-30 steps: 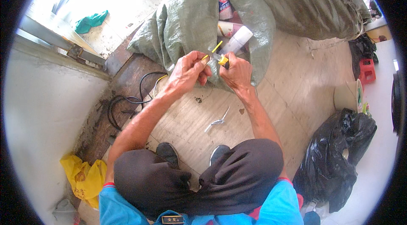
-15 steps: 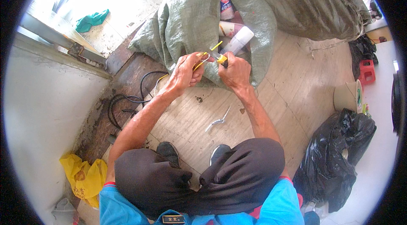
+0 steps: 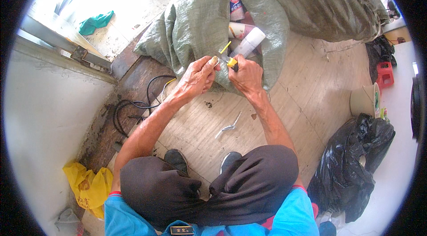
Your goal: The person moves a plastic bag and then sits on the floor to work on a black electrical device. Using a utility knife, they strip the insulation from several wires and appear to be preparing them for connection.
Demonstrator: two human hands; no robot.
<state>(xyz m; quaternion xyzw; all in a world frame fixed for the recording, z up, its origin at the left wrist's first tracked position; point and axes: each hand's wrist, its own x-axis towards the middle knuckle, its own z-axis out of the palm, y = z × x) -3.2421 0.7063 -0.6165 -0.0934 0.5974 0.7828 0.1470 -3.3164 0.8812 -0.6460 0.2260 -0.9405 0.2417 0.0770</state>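
Observation:
My left hand (image 3: 199, 76) pinches the end of a thin wire (image 3: 217, 64), whitish where it shows past the fingertips. Facing it, my right hand (image 3: 247, 75) grips a knife (image 3: 232, 62) with a yellow and black handle. The knife's grey blade points left, close to the left fingertips; whether it touches the wire I cannot tell. A short yellow strip (image 3: 226, 47) sticks up just beyond the blade. Left of my left wrist, yellow and white strands (image 3: 168, 84) run down toward a black cable (image 3: 149, 91) looped on the floor.
A green woven sack (image 3: 200, 18) with bottles, including a white bottle (image 3: 250, 40), lies just beyond my hands. Twisted silvery scraps (image 3: 229, 128) are on the floor between my arms. A black plastic bag (image 3: 347, 165) stands at right, a yellow bag (image 3: 89, 185) at lower left.
My left hand has shifted slightly, and the yellow wire seen below its fingers is now hidden. The yellow strip has tilted a little. My right hand stays nearly in place.

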